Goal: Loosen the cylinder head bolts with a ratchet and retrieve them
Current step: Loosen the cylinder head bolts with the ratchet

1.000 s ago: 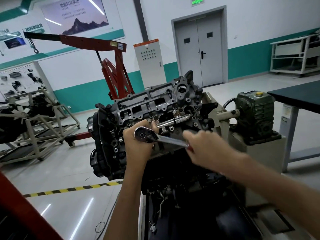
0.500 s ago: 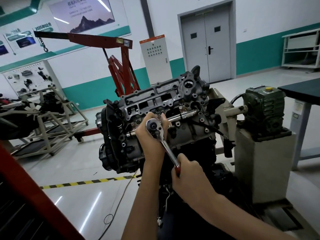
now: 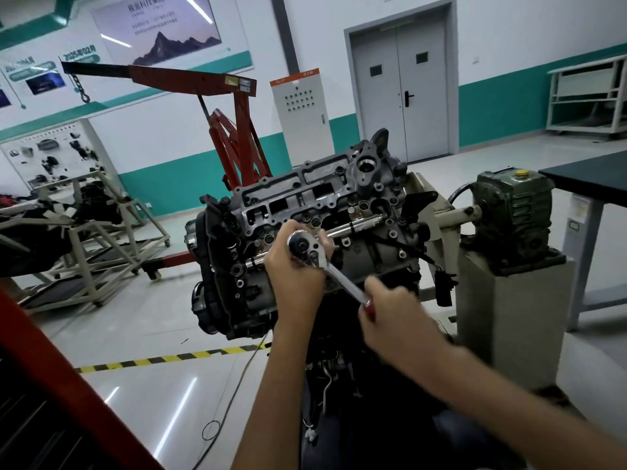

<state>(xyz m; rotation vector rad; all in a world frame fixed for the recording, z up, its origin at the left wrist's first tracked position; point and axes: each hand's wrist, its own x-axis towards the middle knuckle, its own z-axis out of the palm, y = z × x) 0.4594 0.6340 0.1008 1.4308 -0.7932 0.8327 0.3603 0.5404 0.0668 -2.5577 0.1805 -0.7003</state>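
Engine on stand [image 3: 437, 212], cylinder head [image 3: 339, 195] tilted toward the person, so the bolt wells face the tool.

Ratchet [image 3: 330, 271]: drive end seated on the cylinder head near its middle, handle running down and to the right.

Left hand [image 3: 293, 269]: fingers curled around the drive end, pressing it in. Judged purpose: hold the socket square on the bolt so it does not cam off.

Right hand [image 3: 395, 322]: clenched on the red grip at the far end of the handle, the point of most leverage. Slightly blurred.

Bolt: hidden under the drive end and the left hand; cannot tell how far out it is. No retrieved bolts in view.

Step in hand, judged: loosening.
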